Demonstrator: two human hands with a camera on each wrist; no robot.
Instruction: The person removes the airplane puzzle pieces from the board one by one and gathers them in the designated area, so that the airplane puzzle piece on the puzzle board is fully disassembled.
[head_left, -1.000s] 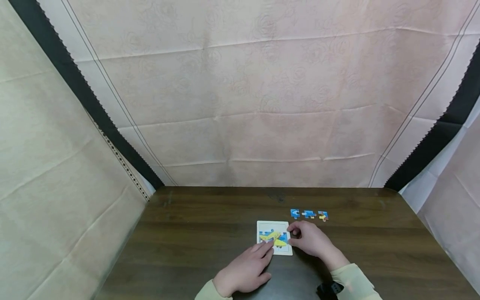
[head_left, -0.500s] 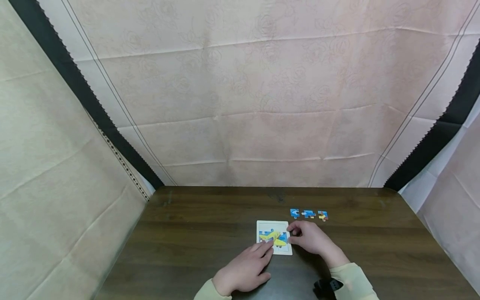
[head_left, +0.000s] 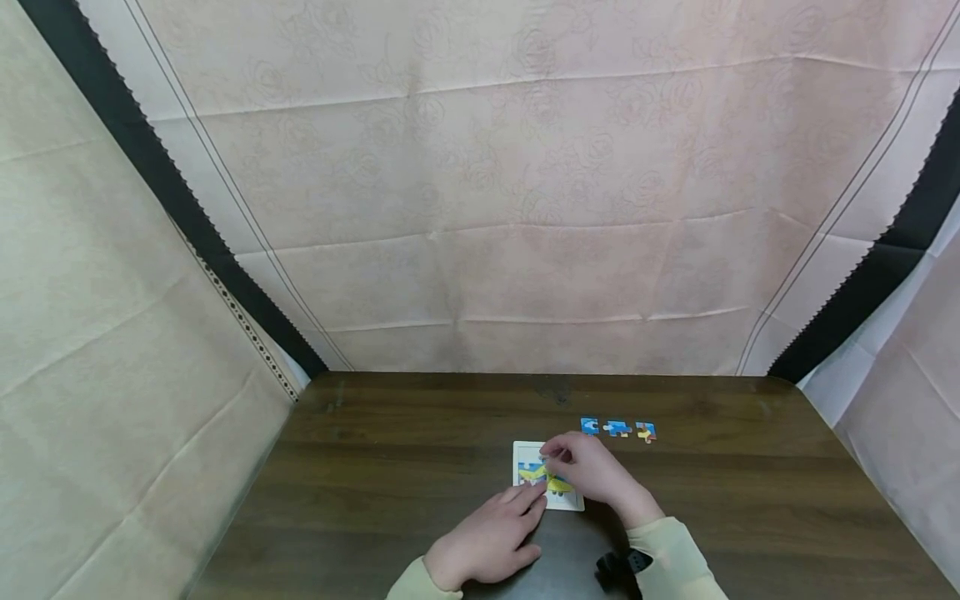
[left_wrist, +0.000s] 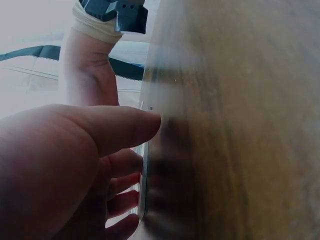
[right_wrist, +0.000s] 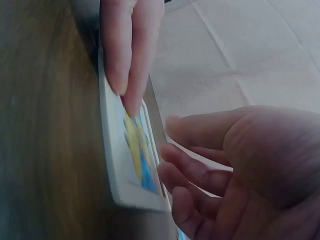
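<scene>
A small white-framed jigsaw board (head_left: 564, 503) with a yellow and blue picture lies on the table. My left hand (head_left: 491, 537) rests on its near left part, fingers stretched out; in the right wrist view, left fingertips (right_wrist: 120, 82) press on the picture. Over the board's upper right is my right hand (head_left: 592, 468), covering part of the picture. Its thumb and bent fingers stand slightly apart in the right wrist view, no piece showing between them. Beyond the board lie three loose jigsaw pieces: a blue one (head_left: 589, 426), another blue one (head_left: 618, 428) and a blue, yellow and red one (head_left: 646, 431).
The dark wooden table (head_left: 390, 467) stretches out around the board. Pale cloth hangs (head_left: 525, 208) behind its far edge and along both sides. A black wrist device (head_left: 626, 568) sits at the right sleeve.
My right hand has moved left from the board's right edge to over its picture, its forearm following. My left hand and the loose pieces have stayed in place.
</scene>
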